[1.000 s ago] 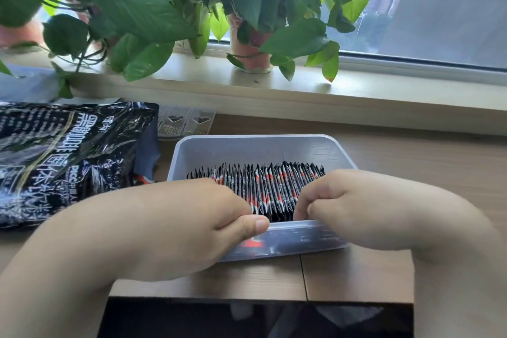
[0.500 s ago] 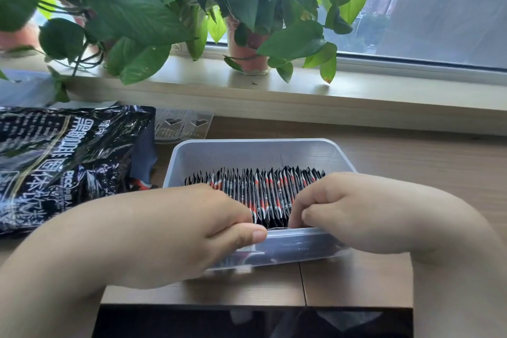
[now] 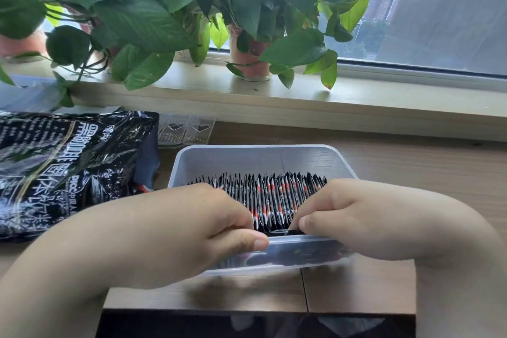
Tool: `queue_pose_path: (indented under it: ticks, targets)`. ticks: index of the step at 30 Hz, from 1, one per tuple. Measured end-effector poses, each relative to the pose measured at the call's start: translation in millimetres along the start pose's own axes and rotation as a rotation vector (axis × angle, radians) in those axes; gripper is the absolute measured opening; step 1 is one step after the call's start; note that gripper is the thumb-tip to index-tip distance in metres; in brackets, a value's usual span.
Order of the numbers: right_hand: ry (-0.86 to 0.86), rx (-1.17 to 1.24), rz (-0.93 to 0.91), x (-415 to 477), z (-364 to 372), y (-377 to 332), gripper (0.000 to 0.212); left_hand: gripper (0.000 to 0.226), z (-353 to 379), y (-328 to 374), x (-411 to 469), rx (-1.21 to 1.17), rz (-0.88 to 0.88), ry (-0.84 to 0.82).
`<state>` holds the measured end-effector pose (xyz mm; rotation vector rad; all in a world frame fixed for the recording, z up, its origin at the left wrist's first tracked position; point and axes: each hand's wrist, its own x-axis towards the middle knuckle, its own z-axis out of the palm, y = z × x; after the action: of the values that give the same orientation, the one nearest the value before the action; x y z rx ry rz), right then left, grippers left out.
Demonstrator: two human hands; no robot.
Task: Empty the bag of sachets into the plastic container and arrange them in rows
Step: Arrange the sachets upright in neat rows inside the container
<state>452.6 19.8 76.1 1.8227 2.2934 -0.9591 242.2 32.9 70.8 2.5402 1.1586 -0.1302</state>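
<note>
A translucent plastic container (image 3: 255, 158) sits on the wooden desk. A tight row of upright black-and-red sachets (image 3: 271, 195) fills its near half. My left hand (image 3: 175, 230) reaches into the container's near left corner, thumb lying along the near rim, fingers curled against the row's left end. My right hand (image 3: 365, 217) covers the near right corner, fingers curled on the row's right end. The black foil bag (image 3: 68, 167) with white lettering lies flat to the left, its open mouth beside the container.
Potted leafy plants (image 3: 247, 57) stand on the window sill behind the desk. A small clear plastic lid or tray (image 3: 186, 130) lies behind the container at the bag's corner. A dark edge (image 3: 247, 321) runs below the desk's near side.
Both hands have stayed at the row's ends with only slight finger shifts. The container sits a little farther right and lower in view as the camera moved.
</note>
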Motion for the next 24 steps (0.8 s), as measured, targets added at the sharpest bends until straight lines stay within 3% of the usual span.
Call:
queue_pose_path:
  ticks: [9, 14, 24]
  targets:
    - [-0.064, 0.081, -0.063, -4.7, -4.2, 3.5, 0.042, 0.040, 3.4, -18.8, -0.3, -0.305, 0.005, -0.011]
    - [-0.105, 0.165, -0.103, -4.6, -5.0, 5.8, 0.035, 0.054, 6.3, -26.1, 0.9, -0.342, 0.033, -0.028]
    - [-0.105, 0.234, -0.147, -3.5, -6.0, 16.9, 0.026, 0.042, 9.2, -29.8, 2.3, -0.400, 0.030, -0.019]
